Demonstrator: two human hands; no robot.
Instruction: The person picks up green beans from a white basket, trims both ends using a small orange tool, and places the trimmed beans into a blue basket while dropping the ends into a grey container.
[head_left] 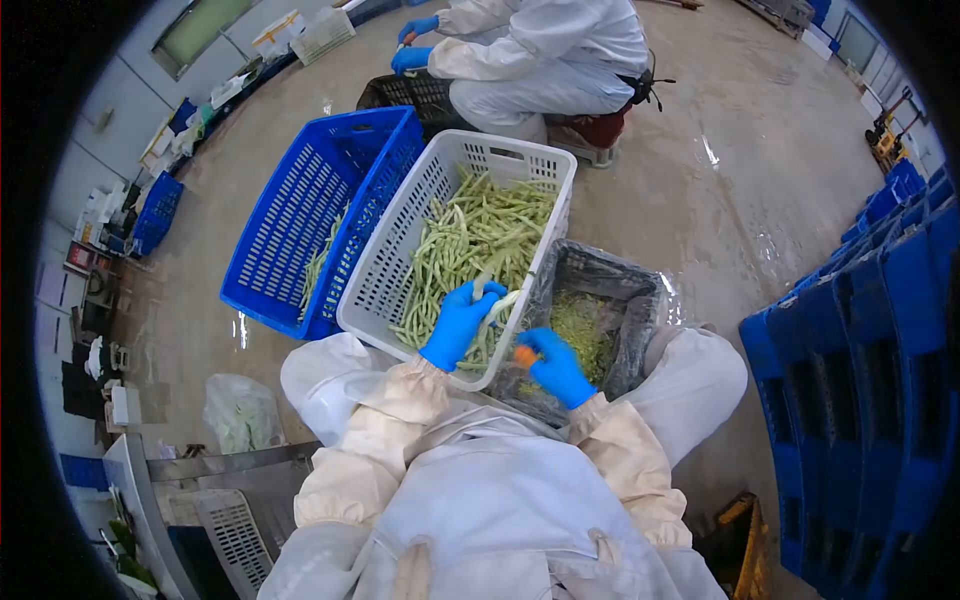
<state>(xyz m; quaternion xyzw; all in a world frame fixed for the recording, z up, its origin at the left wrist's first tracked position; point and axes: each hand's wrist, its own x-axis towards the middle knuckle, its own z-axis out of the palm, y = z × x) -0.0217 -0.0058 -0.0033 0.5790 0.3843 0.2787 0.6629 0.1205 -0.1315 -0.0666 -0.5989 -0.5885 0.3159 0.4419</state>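
My left hand (455, 325), in a blue glove, is closed around a few pale green beans (497, 308) above the near end of a white crate (375, 290). Many more green beans (480, 232) lie heaped in that crate. My right hand (560, 370), also blue-gloved, is closed on a small tool with an orange handle (525, 355); its working end cannot be made out. Below the right hand stands a bin lined with dark plastic (635, 285), holding green trimmings (580, 325).
A blue crate (290, 200) with some beans inside adjoins the white one on the left. Another person (550, 60) sits ahead beside a dark crate (425, 100). Stacked blue pallets (860, 380) rise at the right. A clear plastic bag (243, 415) lies on the left floor.
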